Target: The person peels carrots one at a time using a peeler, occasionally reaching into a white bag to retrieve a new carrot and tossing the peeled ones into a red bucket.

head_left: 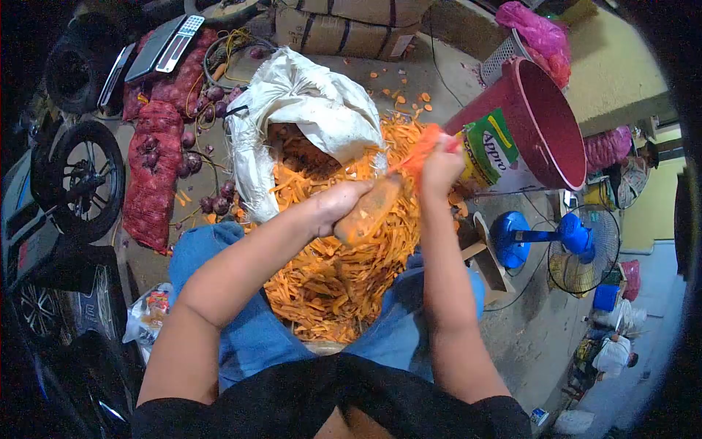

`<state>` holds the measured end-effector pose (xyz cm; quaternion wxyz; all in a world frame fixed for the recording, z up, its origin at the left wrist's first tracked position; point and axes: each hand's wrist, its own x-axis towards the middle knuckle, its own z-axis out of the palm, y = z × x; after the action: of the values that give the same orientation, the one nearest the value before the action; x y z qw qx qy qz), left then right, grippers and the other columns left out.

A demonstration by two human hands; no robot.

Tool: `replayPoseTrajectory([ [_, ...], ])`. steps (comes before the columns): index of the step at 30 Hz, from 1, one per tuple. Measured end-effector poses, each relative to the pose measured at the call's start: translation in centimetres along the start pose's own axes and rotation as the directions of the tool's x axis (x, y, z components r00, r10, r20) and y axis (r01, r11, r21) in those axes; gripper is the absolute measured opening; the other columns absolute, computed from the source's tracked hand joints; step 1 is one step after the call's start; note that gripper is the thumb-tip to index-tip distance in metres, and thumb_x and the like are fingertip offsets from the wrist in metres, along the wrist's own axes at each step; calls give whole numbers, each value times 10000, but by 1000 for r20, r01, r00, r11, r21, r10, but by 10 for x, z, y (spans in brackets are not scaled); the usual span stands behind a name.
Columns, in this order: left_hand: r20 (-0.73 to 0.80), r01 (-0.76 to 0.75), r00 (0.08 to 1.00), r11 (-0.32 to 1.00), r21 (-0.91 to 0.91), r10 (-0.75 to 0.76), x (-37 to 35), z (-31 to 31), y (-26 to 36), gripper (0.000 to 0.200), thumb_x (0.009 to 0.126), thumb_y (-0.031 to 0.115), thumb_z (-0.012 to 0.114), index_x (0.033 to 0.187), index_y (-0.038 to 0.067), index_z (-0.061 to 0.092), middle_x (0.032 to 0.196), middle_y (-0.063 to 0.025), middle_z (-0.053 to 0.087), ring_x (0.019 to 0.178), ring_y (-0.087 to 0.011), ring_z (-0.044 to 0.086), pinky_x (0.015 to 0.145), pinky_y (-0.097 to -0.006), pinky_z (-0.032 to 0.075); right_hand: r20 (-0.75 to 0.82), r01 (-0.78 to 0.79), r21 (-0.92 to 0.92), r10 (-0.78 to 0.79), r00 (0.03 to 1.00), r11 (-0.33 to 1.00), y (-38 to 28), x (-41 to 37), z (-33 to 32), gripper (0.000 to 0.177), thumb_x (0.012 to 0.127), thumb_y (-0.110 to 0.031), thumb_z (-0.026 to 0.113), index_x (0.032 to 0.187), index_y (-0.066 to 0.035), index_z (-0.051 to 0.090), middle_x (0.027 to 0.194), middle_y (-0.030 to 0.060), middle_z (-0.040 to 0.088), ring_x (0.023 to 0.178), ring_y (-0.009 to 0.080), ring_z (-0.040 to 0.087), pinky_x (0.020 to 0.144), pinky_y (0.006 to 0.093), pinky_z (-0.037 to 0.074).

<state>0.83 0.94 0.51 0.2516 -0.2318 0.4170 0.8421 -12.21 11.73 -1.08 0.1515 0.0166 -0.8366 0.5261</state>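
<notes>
My left hand (342, 205) is wrapped round a large carrot (371, 212), which slants up to the right. My right hand (442, 170) is closed on a peeler whose red-orange end shows above the fingers; motion blurs the orange area beside it. Both hands are over a big heap of orange peelings (329, 285) between my knees. A white woven sack (311, 91) lies open just beyond the heap, with more orange pieces inside its mouth.
A tilted maroon bucket (537, 124) stands to the right, near a blue fan (578, 238). Red net bags of onions (152, 175), a scale (164, 47) and a motorbike wheel (86, 181) are at the left. Cardboard boxes (347, 33) lie behind. A person (613, 356) is far right.
</notes>
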Motion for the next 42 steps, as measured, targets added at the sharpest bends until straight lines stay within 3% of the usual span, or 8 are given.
replayPoseTrajectory([
  [12, 14, -119, 993, 986, -113, 121, 10, -11, -5, 319, 835, 321, 316, 973, 81, 476, 801, -28, 550, 644, -95, 531, 554, -247, 456, 265, 39, 318, -129, 955, 947, -49, -63, -2, 185, 789, -174, 463, 777, 10, 481, 654, 14, 472, 616, 87, 431, 560, 235, 365],
  [16, 72, 14, 997, 998, -61, -9, -1, 8, -15, 290, 833, 298, 336, 994, 94, 467, 845, -32, 546, 710, -105, 527, 604, -256, 443, -157, 57, -66, -67, 985, 996, 25, 24, -4, 209, 787, -158, 432, 707, 29, 481, 620, 83, 514, 542, 150, 464, 512, 295, 369],
  [20, 30, 20, 999, 991, -136, -16, 0, 0, -3, 323, 841, 323, 287, 1017, 104, 447, 883, -51, 539, 751, -131, 522, 633, -292, 440, -151, -160, 347, 223, 963, 924, 30, 32, -7, 144, 779, -125, 450, 741, 9, 484, 623, 39, 510, 543, 139, 463, 526, 286, 379],
  [27, -53, -155, 988, 928, -339, 146, 20, -20, -6, 377, 850, 317, 244, 1027, 50, 443, 948, -87, 535, 812, -173, 542, 714, -318, 446, 276, 84, 315, -176, 945, 945, -55, -71, -2, 164, 794, -156, 458, 778, 4, 492, 689, 25, 481, 624, 106, 442, 578, 244, 364],
  [30, -1, -61, 998, 998, -33, 61, 8, -8, -7, 391, 845, 348, 269, 1011, 52, 463, 899, -76, 552, 733, -156, 555, 675, -295, 456, 87, 167, 185, -186, 979, 968, -36, -38, 3, 159, 792, -146, 453, 764, 5, 497, 674, 32, 496, 605, 123, 449, 562, 259, 366],
  [34, 3, 86, 996, 994, -71, -86, -21, 17, 5, 342, 844, 350, 272, 959, 97, 472, 731, -21, 536, 614, -131, 524, 593, -266, 446, -264, 65, 11, -60, 963, 998, 22, 26, -3, 170, 788, -143, 458, 702, 1, 481, 599, 12, 473, 538, 107, 422, 502, 242, 345],
  [37, 71, -31, 996, 967, -251, 50, 4, -10, -4, 366, 841, 369, 262, 994, 95, 452, 779, -33, 537, 654, -140, 527, 615, -270, 447, -28, -221, 392, 251, 968, 893, 3, 20, -13, 155, 791, -136, 443, 758, 7, 492, 672, 45, 506, 590, 128, 471, 562, 266, 384],
  [42, -55, -195, 981, 921, -338, 188, 16, -12, -1, 369, 849, 350, 244, 991, 75, 445, 826, -55, 532, 705, -144, 525, 653, -262, 437, 195, 249, 288, -311, 930, 925, -55, -62, -6, 175, 792, -167, 449, 758, 2, 484, 639, 65, 494, 577, 125, 458, 519, 270, 374],
])
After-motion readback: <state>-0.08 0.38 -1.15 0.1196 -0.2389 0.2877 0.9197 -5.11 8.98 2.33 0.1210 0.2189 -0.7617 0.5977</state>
